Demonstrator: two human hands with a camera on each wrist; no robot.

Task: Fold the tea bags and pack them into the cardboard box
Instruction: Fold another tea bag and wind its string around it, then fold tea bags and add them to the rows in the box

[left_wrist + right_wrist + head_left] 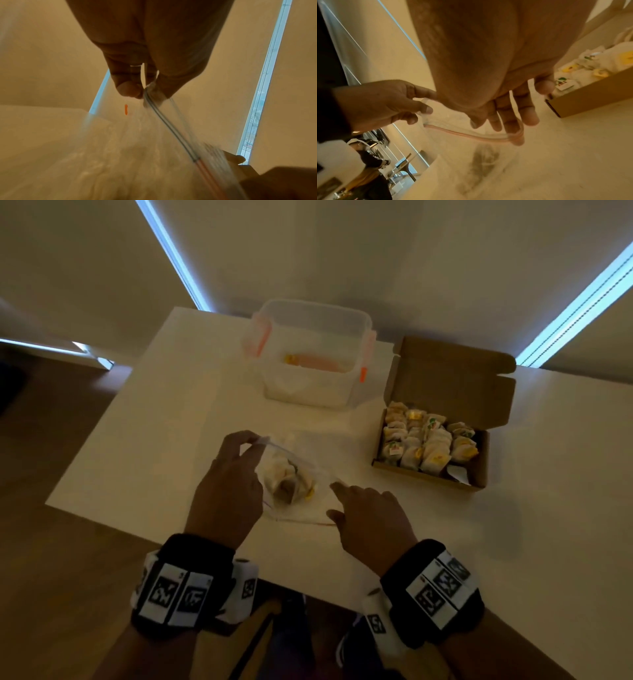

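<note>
Left hand (pixel 224 491): raised over the near middle of the worktop, thumb and forefinger pinched on the far corner of the bag's zip edge; the left wrist view shows the seal strip clamped between the fingertips (pixel 130 89).
Right hand (pixel 368 518): just right of the bag's mouth, fingers spread and loosely extended; in the right wrist view the fingers (pixel 513 121) reach past the pink zip line into the bag's opening. Whether they grip the plastic, I cannot tell.
Clear plastic zip bag (pixel 301 494): lies between the two hands, mouth held open, its lower part resting on the worktop.
Loose tea bags in the zip bag (pixel 291 479): a small clump of pale paper sachets with yellow tags, seen through the plastic.
Brown cardboard box (pixel 479 470): right of the hands, well apart from the bag, lid flap standing open at the far side.
Packed tea bags (pixel 428 443): folded and set in rows, filling most of the box.
Translucent plastic tub with orange clips (pixel 308 354): far middle, lid off, something orange and yellow lying inside.
White worktop (pixel 154 422): carries the bag, box and tub.
</note>
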